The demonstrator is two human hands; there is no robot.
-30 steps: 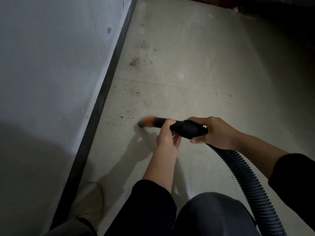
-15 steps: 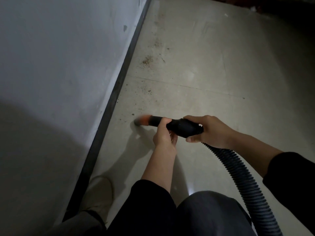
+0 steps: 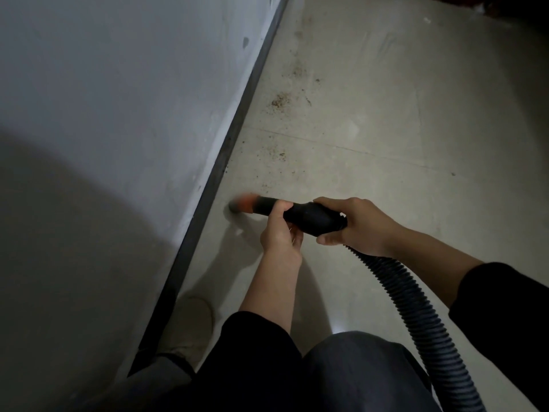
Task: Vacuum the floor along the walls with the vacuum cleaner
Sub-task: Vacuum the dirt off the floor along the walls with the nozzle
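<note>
We see 2 hands closed on the black vacuum nozzle (image 3: 300, 214): the left hand (image 3: 279, 233) has its grip wrapped around the front of the tube, the right hand (image 3: 361, 226) around the rear where the ribbed hose (image 3: 416, 310) joins. The blurred orange tip (image 3: 242, 203) seems to touch the floor (image 3: 371, 120) just beside the dark baseboard (image 3: 225, 150), with brown debris (image 3: 279, 100) scattered farther along the wall (image 3: 118, 99).

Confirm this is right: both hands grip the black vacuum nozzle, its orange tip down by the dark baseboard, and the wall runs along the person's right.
Wrong on the side. In the head view the wall runs along the person's left. The rest holds: left hand and right hand grip the vacuum nozzle, its tip by the baseboard.
</note>
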